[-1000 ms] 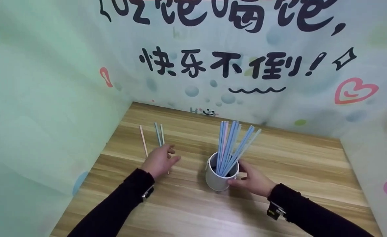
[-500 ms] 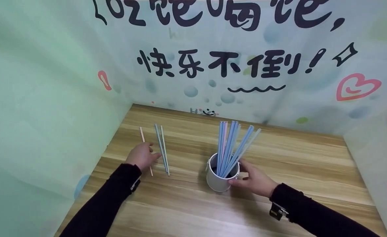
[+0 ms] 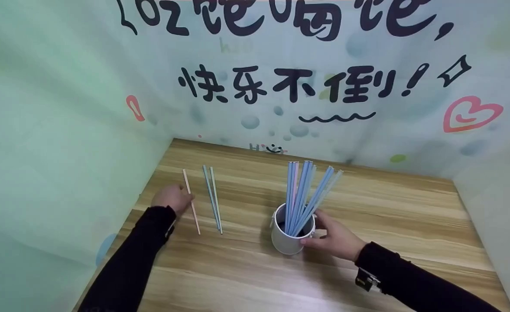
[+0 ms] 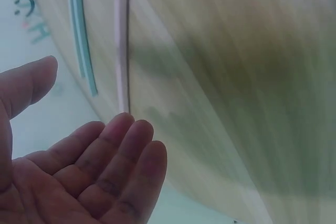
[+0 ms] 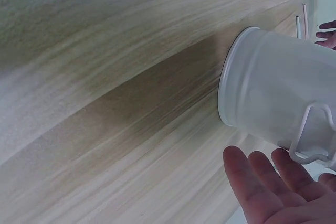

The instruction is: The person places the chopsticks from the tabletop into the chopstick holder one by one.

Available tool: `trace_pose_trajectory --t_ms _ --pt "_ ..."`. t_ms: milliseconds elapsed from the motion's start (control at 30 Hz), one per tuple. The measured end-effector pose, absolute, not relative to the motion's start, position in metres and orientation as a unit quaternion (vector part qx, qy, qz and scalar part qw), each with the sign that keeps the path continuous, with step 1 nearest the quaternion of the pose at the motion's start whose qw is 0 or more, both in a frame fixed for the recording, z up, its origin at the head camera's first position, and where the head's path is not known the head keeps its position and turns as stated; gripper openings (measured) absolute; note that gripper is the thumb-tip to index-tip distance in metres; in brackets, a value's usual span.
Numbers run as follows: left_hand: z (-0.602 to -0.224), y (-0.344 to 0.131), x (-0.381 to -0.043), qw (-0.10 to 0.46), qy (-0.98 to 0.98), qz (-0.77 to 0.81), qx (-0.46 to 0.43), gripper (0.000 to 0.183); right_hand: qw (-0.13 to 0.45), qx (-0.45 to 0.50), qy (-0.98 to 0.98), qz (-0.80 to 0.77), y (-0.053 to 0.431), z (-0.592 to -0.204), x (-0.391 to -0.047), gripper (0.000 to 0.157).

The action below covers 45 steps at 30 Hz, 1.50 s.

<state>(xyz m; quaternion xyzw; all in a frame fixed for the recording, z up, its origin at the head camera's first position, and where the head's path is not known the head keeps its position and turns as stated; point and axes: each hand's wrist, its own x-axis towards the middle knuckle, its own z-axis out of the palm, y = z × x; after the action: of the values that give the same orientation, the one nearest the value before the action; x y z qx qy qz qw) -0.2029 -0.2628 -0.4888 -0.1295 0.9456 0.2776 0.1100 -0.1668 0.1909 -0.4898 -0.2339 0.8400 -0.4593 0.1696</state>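
My left hand [image 3: 172, 198] is at a pink chopstick [image 3: 195, 219] lying on the wooden table. In the left wrist view its fingers [image 4: 135, 148] are extended, with the thumb apart from them and the chopstick [image 4: 121, 40] running between. Just right of it lie a blue chopstick [image 3: 212, 197] and a pale green one [image 3: 216, 199]. My right hand [image 3: 336, 238] rests against a white metal bucket [image 3: 286, 244], thumb at the front, fingers behind. Those fingers [image 5: 247, 174] look fairly straight beside the wire handle [image 5: 304, 127]. Blue chopsticks [image 3: 300, 195], with one pink and one pale green, stand in the bucket.
Behind the table [image 3: 393, 212] hangs a pale printed backdrop [image 3: 255, 56] with black lettering. A green-tinted curtain [image 3: 51, 143] borders the left edge, and a pale panel [image 3: 497, 195] the right. Dark sleeves [image 3: 410, 279] cover both forearms.
My left hand has moved left, from over the blue and pale green chopsticks to the pink one. The right hand stays at the bucket.
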Motion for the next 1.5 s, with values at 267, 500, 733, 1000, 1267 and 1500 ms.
trace_pose_trajectory --t_ms 267,500,733,1000,1267,1500 --pt "-0.489 -0.270 -0.220 0.092 0.945 0.277 -0.150 0.055 0.174 -0.235 0.836 -0.464 0.192 -0.488 -0.167 0.093" --pt "-0.494 -0.276 -0.235 0.082 0.945 0.275 -0.155 0.036 0.177 -0.225 0.837 -0.466 0.190 -0.487 -0.165 0.095" --pt "-0.491 -0.279 -0.246 0.064 0.941 0.287 -0.165 0.029 0.181 -0.226 0.830 -0.477 0.190 -0.490 -0.163 0.088" --pt "-0.488 -0.274 -0.262 0.071 0.951 0.253 -0.161 0.035 0.180 -0.227 0.824 -0.487 0.193 -0.489 -0.164 0.086" --pt "-0.492 -0.271 -0.277 0.061 0.961 0.223 -0.155 0.036 0.179 -0.227 0.826 -0.485 0.195 -0.489 -0.163 0.083" --pt "-0.497 -0.269 -0.287 0.064 0.966 0.192 -0.164 0.033 0.180 -0.222 0.821 -0.493 0.194 -0.489 -0.164 0.086"
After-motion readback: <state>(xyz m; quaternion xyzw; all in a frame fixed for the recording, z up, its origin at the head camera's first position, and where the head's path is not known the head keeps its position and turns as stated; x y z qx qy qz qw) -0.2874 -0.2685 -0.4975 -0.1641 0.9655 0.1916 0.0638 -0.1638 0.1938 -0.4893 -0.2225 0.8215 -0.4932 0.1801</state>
